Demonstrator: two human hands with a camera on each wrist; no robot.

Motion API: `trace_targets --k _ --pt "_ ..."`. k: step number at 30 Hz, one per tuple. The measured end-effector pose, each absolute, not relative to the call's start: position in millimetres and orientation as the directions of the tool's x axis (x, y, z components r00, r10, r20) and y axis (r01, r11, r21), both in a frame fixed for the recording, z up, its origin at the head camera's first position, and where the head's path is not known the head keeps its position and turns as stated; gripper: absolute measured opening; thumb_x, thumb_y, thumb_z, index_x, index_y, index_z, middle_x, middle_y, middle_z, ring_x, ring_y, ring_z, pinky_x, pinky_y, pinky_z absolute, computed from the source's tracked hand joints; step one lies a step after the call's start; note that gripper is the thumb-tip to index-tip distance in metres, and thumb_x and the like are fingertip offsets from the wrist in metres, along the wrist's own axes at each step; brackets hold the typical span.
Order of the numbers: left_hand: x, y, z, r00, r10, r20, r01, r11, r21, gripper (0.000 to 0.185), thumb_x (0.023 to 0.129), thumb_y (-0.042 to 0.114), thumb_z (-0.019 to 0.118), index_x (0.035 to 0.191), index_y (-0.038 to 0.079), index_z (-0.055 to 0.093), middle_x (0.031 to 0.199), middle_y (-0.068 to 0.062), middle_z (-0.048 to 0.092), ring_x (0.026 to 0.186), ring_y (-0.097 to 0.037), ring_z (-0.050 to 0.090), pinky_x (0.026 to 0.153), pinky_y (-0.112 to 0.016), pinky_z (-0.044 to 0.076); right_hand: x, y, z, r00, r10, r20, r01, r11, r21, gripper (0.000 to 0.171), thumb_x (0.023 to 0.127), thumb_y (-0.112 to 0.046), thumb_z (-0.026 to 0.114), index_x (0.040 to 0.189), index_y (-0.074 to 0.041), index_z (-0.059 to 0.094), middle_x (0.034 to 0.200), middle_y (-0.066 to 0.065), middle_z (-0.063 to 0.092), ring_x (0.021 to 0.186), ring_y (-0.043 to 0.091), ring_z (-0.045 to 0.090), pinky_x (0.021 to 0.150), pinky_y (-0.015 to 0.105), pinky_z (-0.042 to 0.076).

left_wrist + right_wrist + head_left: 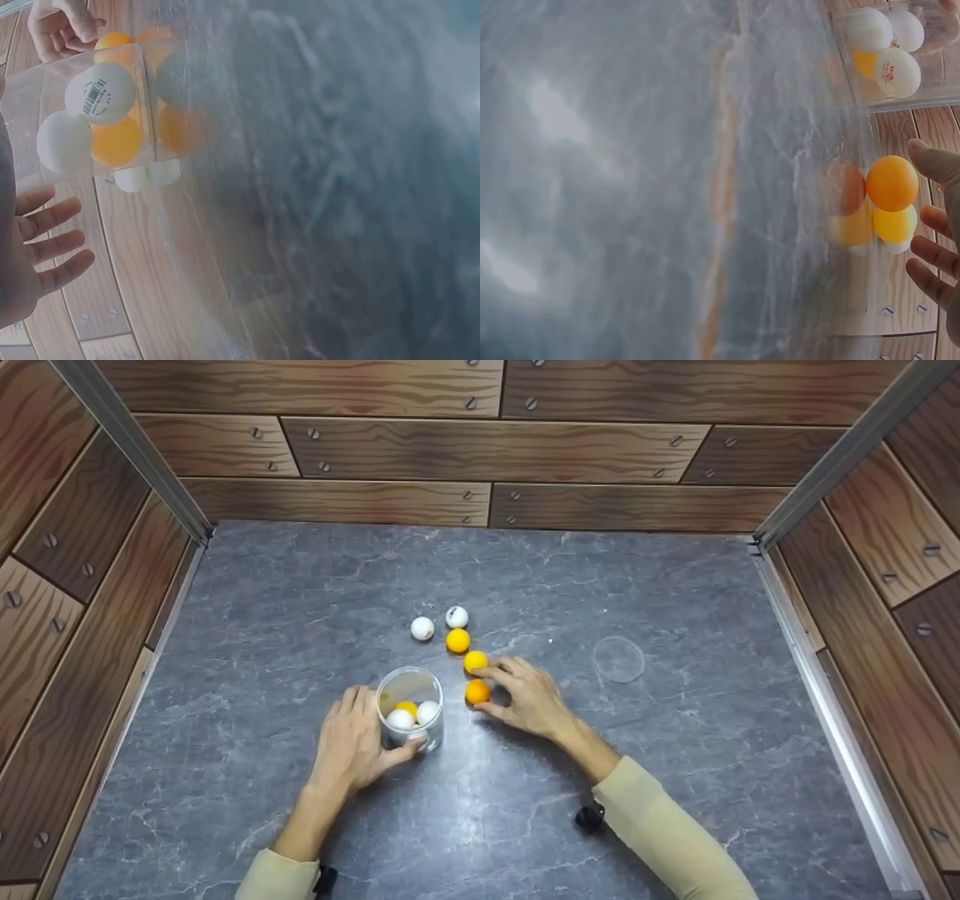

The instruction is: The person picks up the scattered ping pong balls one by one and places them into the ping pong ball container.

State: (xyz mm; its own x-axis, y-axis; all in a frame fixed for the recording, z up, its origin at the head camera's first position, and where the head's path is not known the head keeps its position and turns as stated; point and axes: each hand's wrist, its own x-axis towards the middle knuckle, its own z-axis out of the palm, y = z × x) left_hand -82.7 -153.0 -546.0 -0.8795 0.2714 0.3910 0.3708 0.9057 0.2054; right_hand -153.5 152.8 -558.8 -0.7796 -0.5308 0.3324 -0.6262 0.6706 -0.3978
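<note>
We see the nearest orange ping-pong ball lying on the grey marbled tabletop, at about three o'clock from the clear plastic cup and just beside it. Our right hand curls thumb and fingers around this ball, touching it but not yet lifting it, so a loose pinch could send it rolling. A second orange ball lies at its twelve o'clock, under the fingertips; we judge a careless sweep would knock it into the third orange ball and the two white balls beyond. Our left hand wraps the cup from nine o'clock, thumb across its front; the cup already holds white and orange balls, so a tilt could spill them. A clear lid lies well apart at two o'clock.
</note>
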Motion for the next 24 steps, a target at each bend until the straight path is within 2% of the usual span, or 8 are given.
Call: trace_targets --k 20,24 --pt "-82.6 -153.0 -546.8 -0.881 0.268 0.390 0.371 0.903 0.216 0.097 0.076 0.077 0.067 0.126 -0.005 0.061 0.111 -0.018 0.066 0.104 -0.033 0.062 0.081 -0.046 0.053 -153.9 152.7 -567.2 -0.804 -0.540 0.250 -0.594 0.704 -0.390 0.054 0.087 -0.042 0.084 0.135 -0.019 0.071 0.120 0.007 0.070 0.102 0.024 0.065 0.084 0.040 0.059" --pt "-82.3 -153.0 -545.8 -0.885 0.267 0.381 0.366 0.905 0.215 0.094 0.076 0.077 0.067 0.123 -0.004 0.062 0.109 -0.016 0.066 0.102 -0.032 0.062 0.080 -0.045 0.053 -153.8 151.8 -568.4 -0.803 -0.546 0.240 -0.595 0.708 -0.380 0.053 0.089 -0.043 0.082 0.135 -0.020 0.071 0.119 0.006 0.070 0.099 0.023 0.064 0.083 0.038 0.058"
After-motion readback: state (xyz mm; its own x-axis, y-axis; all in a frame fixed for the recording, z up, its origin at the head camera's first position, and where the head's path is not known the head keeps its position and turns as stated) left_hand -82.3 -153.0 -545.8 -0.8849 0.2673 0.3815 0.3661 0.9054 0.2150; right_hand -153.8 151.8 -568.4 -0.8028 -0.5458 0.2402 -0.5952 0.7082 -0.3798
